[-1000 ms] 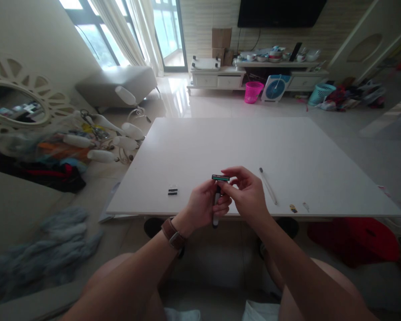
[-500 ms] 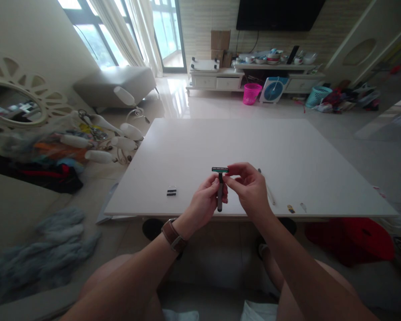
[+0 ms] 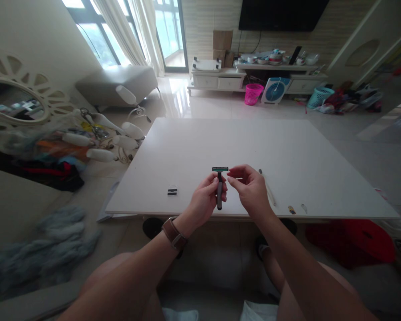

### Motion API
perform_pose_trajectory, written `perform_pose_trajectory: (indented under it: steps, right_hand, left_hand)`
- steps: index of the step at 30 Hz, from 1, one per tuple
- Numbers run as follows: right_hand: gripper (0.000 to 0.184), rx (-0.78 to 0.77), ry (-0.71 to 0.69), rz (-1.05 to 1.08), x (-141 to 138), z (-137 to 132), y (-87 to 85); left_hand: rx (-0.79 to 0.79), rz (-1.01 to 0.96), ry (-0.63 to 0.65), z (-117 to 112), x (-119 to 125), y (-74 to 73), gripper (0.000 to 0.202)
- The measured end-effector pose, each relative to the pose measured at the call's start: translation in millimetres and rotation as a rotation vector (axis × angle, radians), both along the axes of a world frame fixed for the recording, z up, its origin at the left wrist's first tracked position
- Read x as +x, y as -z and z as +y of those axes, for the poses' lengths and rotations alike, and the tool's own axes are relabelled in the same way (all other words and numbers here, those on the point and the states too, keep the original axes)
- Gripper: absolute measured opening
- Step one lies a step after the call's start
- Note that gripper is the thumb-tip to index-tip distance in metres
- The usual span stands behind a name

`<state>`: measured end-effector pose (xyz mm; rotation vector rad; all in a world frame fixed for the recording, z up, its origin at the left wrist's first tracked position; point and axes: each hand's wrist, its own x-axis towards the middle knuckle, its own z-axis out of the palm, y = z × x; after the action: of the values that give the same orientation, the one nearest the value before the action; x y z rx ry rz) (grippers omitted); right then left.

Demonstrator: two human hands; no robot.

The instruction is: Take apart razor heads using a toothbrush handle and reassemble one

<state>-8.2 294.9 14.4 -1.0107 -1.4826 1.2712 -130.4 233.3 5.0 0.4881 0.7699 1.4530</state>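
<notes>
My left hand [image 3: 204,201] grips the dark handle of a razor [image 3: 219,185] and holds it upright over the near edge of the white table [image 3: 254,147], its green-topped head pointing up. My right hand [image 3: 250,189] hovers just right of the razor head, thumb and forefinger pinched together a little apart from it; whether anything is between them I cannot make out. A small black blade cartridge [image 3: 172,191] lies on the table to the left of my hands. A thin clear stick [image 3: 266,187] lies on the table behind my right hand.
Two tiny bits [image 3: 292,209] lie near the table's front right edge. Left of the table stand a white lamp fixture [image 3: 120,138] and clutter; a red bag [image 3: 354,240] sits on the floor right. Pink basket [image 3: 253,92] and fan [image 3: 274,89] stand far back.
The razor has been raised and turned upright in my left hand. My right hand has come off the razor head and drawn slightly right.
</notes>
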Motion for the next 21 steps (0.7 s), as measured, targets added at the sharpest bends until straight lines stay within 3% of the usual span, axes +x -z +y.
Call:
perform_pose_trajectory:
  steps: [8,13,17,21]
  right_hand:
    - [0.030,0.011,-0.054,-0.119,6.1,-2.1,-6.1]
    - [0.010,0.165,-0.074,-0.215,18.8,1.9,-2.8]
    - [0.021,0.307,-0.114,-0.638,50.6,27.5,16.0]
    - [0.021,0.131,-0.070,-1.077,111.4,69.0,55.1]
  left_hand:
    - [-0.015,0.036,-0.015,0.7,-2.2,0.5,0.012]
    - [-0.025,0.109,-0.029,3.3,-6.1,2.9,0.017]
    - [-0.063,0.191,-0.029,4.0,-7.6,3.3,0.018]
    - [-0.112,0.265,-0.035,7.7,-10.4,7.4,0.017]
